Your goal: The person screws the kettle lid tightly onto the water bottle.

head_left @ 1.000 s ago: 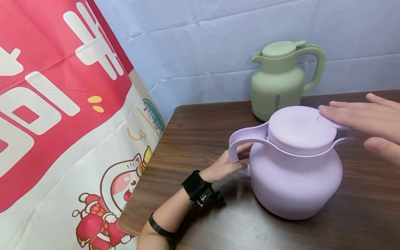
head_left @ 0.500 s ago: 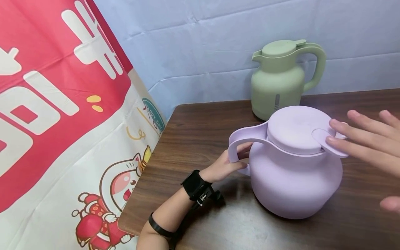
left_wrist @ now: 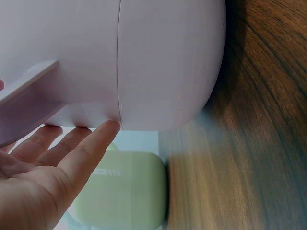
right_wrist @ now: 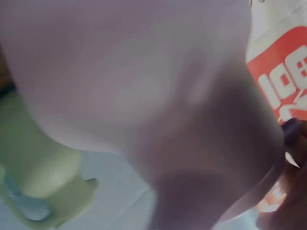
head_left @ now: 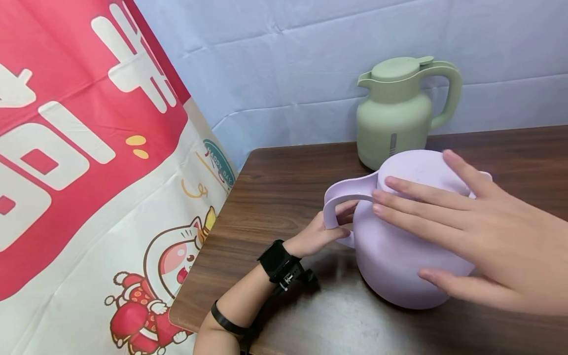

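A pale purple jug [head_left: 390, 251] with a round lid [head_left: 412, 167] stands upright on the wooden table [head_left: 284, 182]. My left hand [head_left: 316, 235] holds its looped handle [head_left: 350, 187], thumb in front and fingers behind. In the left wrist view those fingers [left_wrist: 79, 155] reach past the handle to the jug's wall. My right hand [head_left: 488, 236] spreads straight fingers across the lid's near edge and upper body, hiding the lid's tab. Blurred purple wall [right_wrist: 139, 86] fills most of the right wrist view.
Behind the purple jug, a green jug [head_left: 392, 123] stands near the table's back edge, its handle to the right. Blue-grey cloth [head_left: 284, 79] hangs behind the table. On the left is a red and white printed banner [head_left: 88, 197].
The lid's tab swung from the right side toward the front, then went under my right hand. That hand drew back right, then came left across the jug. My left hand stayed put.
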Demonstrator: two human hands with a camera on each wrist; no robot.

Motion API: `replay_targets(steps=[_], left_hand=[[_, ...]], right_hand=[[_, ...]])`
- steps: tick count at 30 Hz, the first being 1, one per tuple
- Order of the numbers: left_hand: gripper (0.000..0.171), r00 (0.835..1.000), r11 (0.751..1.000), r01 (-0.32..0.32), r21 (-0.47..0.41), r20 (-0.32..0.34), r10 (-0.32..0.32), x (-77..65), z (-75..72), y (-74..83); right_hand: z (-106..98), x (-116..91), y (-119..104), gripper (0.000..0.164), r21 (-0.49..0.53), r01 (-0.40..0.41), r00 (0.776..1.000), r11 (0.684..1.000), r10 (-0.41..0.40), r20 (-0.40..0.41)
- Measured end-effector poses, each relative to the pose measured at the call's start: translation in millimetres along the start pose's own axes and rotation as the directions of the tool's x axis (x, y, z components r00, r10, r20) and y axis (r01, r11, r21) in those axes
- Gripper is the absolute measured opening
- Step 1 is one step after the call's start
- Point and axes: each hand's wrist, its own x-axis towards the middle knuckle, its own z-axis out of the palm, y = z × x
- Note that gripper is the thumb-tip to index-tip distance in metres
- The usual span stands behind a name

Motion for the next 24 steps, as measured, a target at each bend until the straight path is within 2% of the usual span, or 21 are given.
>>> replay_targets(steps=[2,4,9,12,15,21,22,24], left_hand=[[0.060,1.000,1.000,-0.008,0.005,0.001,0.008,-0.4,-0.2,1.0],[0.059,1.000,1.000,0.003,0.007,0.001,-0.003,-0.6,0.4,4.5],[0.058,1.000,1.000,0.008,0.003,0.012,-0.008,-0.2,3.7,16.6],[0.058,1.000,1.000,0.002,0.000,0.010,-0.002,-0.6,4.4,20.2],[0.058,1.000,1.000,-0.001,-0.009,0.007,0.001,-0.8,4.2,20.0],[0.058,1.000,1.000,0.004,-0.021,0.017,-0.003,-1.1,3.3,17.7],[0.058,1.000,1.000,0.005,-0.017,0.018,-0.005,-1.2,3.1,17.6],[0.058,1.000,1.000,0.004,-0.008,0.018,-0.004,-1.3,2.8,18.0]], right_hand=[[-22,38,-19,0.066,-0.027,0.006,1.000,1.000,-0.006,0.025],[-29,54,-22,0.062,-0.064,0.020,0.998,0.998,-0.016,0.059],[-34,71,-5,0.064,-0.162,0.038,0.989,0.986,-0.014,0.147],[-36,78,12,0.061,-0.169,-0.029,0.979,0.985,0.062,0.194],[-41,77,30,0.053,-0.141,-0.148,0.950,0.979,0.180,0.256],[-51,50,62,0.044,-0.076,-0.374,0.858,0.924,0.375,0.352],[-51,44,66,0.044,-0.053,-0.402,0.850,0.914,0.394,0.349],[-51,32,71,0.048,-0.012,-0.430,0.851,0.903,0.410,0.329]])
